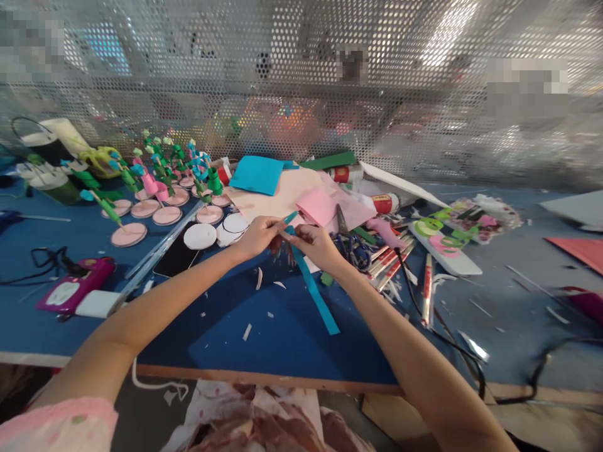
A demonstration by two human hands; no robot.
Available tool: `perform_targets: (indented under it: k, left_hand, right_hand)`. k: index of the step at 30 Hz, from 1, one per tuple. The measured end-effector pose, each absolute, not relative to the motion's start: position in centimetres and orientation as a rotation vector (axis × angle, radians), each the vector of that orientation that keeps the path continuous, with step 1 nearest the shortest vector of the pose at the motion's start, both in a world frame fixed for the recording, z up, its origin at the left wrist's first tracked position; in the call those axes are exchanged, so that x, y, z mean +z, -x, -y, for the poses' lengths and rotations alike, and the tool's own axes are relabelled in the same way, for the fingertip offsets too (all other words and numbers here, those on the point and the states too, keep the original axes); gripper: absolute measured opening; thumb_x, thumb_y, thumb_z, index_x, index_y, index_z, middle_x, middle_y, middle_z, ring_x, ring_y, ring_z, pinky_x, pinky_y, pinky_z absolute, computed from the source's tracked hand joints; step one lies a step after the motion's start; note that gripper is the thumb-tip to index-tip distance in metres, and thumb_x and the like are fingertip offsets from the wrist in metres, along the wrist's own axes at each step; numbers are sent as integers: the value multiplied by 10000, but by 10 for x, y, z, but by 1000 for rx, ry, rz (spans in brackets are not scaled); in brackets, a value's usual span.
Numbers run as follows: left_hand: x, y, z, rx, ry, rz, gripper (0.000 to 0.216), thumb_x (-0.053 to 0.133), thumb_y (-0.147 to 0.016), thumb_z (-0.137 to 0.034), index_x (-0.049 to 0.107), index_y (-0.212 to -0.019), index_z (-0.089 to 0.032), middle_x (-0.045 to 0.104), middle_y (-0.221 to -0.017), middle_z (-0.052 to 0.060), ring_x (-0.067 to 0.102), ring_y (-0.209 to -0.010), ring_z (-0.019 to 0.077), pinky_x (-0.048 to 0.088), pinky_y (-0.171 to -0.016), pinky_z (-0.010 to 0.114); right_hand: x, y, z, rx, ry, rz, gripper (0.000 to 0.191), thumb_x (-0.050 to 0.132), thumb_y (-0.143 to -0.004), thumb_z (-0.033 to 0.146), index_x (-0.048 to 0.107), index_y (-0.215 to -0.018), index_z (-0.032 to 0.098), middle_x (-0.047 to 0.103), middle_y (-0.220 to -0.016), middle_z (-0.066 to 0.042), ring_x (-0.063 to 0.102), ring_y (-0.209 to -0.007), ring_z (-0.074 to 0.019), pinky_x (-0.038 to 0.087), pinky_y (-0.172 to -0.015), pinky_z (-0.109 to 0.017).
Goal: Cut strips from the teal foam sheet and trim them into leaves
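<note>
A long blue paper strip point(316, 294) runs between my two hands over the middle of the blue table. My left hand point(262, 235) pinches its upper end, where a short piece of blue sticks up past the fingers. Close against it, my right hand point(315, 245) grips the same strip with bent fingers. The strip's free length slants down toward the front right. Just beyond my hands lie a blue paper sheet point(258, 174) and pink paper point(320, 204). Scissors point(351, 245) rest beside my right hand.
Paper flowers on round pink bases point(129, 234) crowd the left. Nearby are white discs point(200, 236), a dark phone point(178, 254) and a magenta glue gun point(78, 285). A pink glue gun point(385, 232) with a black cord lies right, beside green rolled strips point(428, 226). A perforated metal screen point(301, 94) stands behind.
</note>
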State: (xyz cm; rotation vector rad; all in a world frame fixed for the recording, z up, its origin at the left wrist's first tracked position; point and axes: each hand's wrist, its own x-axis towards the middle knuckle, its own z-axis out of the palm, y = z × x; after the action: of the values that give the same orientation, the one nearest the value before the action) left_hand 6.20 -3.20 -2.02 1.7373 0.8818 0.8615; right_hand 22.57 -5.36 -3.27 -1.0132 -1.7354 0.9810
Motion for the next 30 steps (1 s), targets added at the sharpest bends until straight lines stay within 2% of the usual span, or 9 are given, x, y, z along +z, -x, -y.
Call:
perform_targets:
  k: [5,10,14,18,22,30]
  left_hand:
    - [-21,-60,32,927,-1903,-1008,484,408,-838,-533,446,-528,-164,437,-410,-38,402,-394,74,291,-436,211]
    - [-19,-60,35,906,-2013,-985,368,421,-851,-380,512,-581,-146,423,-440,-44,385,-445,81,271,-468,210]
    - [-19,-61,37,927,-2111,-899,306,448,-813,-283,534,-563,-128,429,-467,-44,381,-479,77,270,-492,206]
    - [-18,-62,40,913,-2084,-880,348,440,-823,-312,503,-531,-133,397,-427,-50,383,-458,78,281,-488,204]
    - [-17,-62,42,935,-2072,-827,395,437,-835,-379,511,-536,-133,417,-428,-45,390,-454,77,289,-479,202]
    - [-22,-62,41,1044,-2101,-799,420,432,-853,-413,611,-621,-112,423,-438,-45,372,-452,69,274,-467,199]
  right_hand:
    - [-35,-224,53,1054,979,1692,476,590,-688,625,413,-569,199,406,-449,56,381,-396,-75,284,-411,-229]
    - [-38,-224,52,953,995,1664,477,585,-685,637,476,-616,179,384,-468,59,333,-425,-65,229,-405,-217]
    - [-36,-221,54,844,1010,1720,480,569,-702,636,540,-644,160,463,-501,29,391,-454,-81,270,-430,-224]
    - [-34,-222,56,705,1017,1760,456,564,-737,593,578,-621,152,504,-487,14,427,-452,-94,295,-441,-230]
    - [-34,-222,58,715,999,1740,436,563,-755,566,608,-626,152,575,-504,-13,505,-461,-123,362,-463,-243]
    - [-34,-220,61,652,1008,1658,409,600,-733,550,642,-623,158,611,-528,-27,548,-497,-144,411,-483,-254]
